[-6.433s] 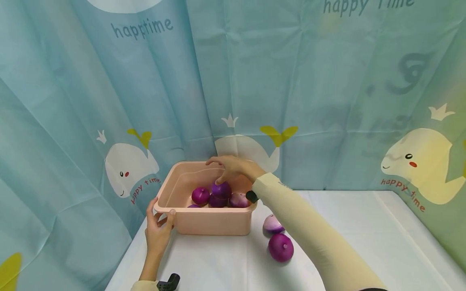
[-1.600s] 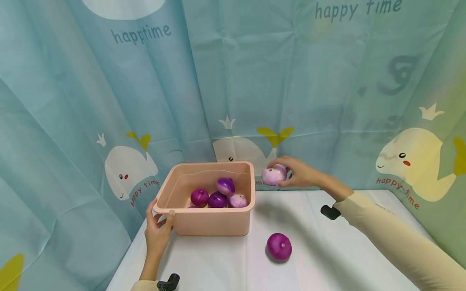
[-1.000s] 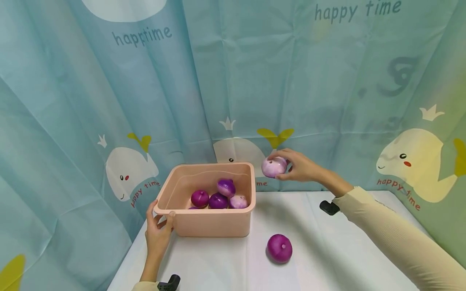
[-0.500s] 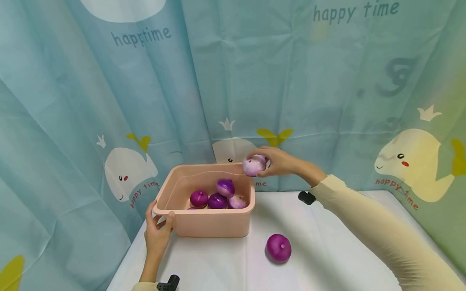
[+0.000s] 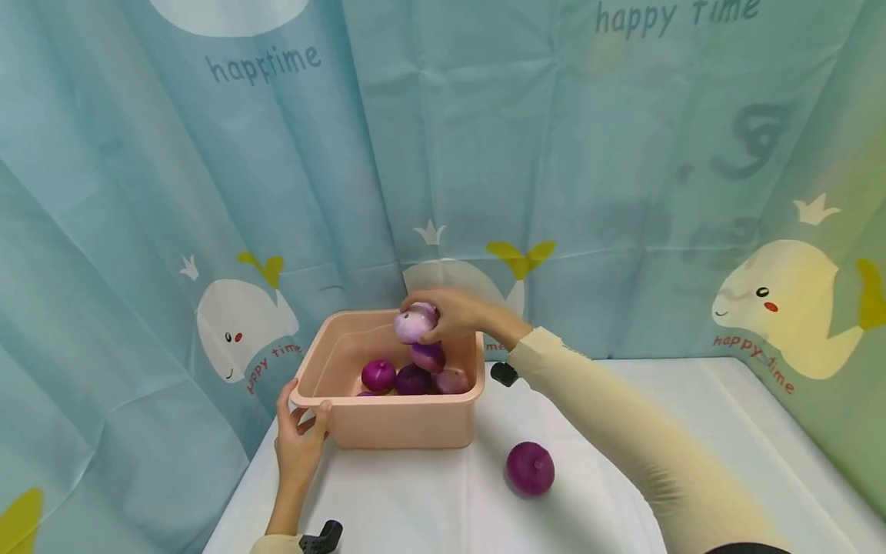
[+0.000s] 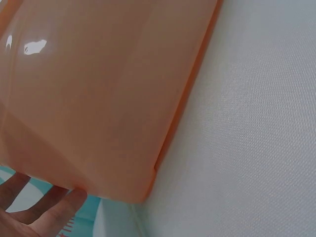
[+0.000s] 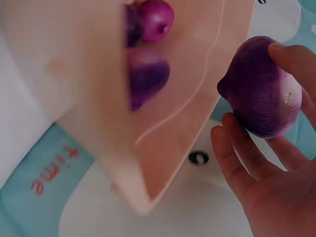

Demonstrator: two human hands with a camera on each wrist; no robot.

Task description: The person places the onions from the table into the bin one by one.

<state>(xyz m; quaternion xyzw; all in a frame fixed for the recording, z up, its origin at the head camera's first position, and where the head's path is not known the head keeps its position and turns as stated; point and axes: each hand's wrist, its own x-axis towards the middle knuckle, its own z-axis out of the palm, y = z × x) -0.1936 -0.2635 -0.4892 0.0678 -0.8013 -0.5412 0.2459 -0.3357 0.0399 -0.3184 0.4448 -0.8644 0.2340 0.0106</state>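
Observation:
My right hand (image 5: 460,314) holds a purple-and-white onion (image 5: 414,325) over the inside of a pink plastic bin (image 5: 401,425). In the right wrist view, the thumb and fingers are spread around that onion (image 7: 259,91), its dark pointed end facing the bin. My left hand (image 5: 299,450) grips the bin's front left corner, thumb on the front rim and fingers along the left side. Inside the bin lie several onions, including a magenta one (image 5: 378,375), a dark purple one (image 5: 413,380) and a pale one (image 5: 453,382). The front wall partly hides them.
A single magenta onion (image 5: 530,468) sits on the white-covered table (image 5: 408,500), right of the bin and nearer to me. Close behind the bin hangs a blue curtain (image 5: 623,192) printed with whales.
Since 6.4 seconds ago, a purple onion was released in the bin and a pale one lifted from the table. My right hand has carried it left over the bin. The left hand stays put.

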